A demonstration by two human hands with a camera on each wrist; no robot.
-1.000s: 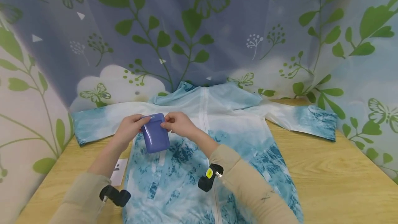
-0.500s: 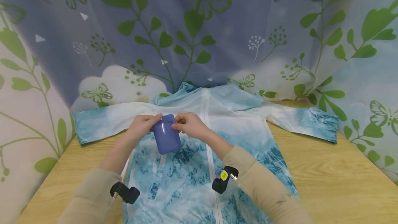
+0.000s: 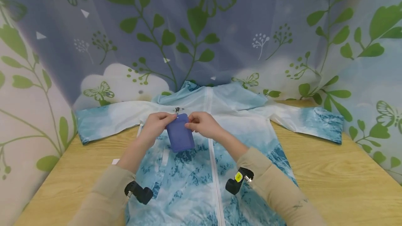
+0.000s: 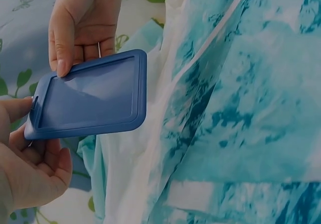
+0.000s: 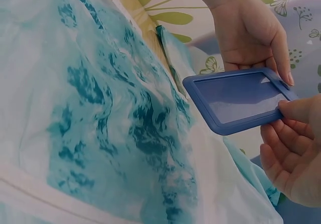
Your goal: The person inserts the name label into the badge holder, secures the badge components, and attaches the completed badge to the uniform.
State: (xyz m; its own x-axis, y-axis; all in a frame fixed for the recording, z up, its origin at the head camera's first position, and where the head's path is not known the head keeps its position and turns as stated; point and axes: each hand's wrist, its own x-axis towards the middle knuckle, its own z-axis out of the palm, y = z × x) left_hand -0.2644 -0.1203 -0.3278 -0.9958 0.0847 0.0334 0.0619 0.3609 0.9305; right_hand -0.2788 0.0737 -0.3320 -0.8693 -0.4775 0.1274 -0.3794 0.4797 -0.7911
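A blue badge holder with a clear window is held up over the light blue and white zip jacket. My left hand pinches its top left corner, thumb by the slot, as the left wrist view shows. At the other upper side, my right hand pinches the edge between thumb and fingers. The holder's window side faces the left wrist camera, and no card shows in it. A small dark detail appears just above the holder's top edge in the head view.
The jacket lies spread on a wooden table, both sleeves stretched sideways. A leaf-patterned curtain hangs behind and at both sides. A white card corner peeks out beside my left forearm.
Both hands have carried the badge holder to the right, toward the jacket's zip. My left forearm now covers most of the white card. The grip on the holder stays the same.
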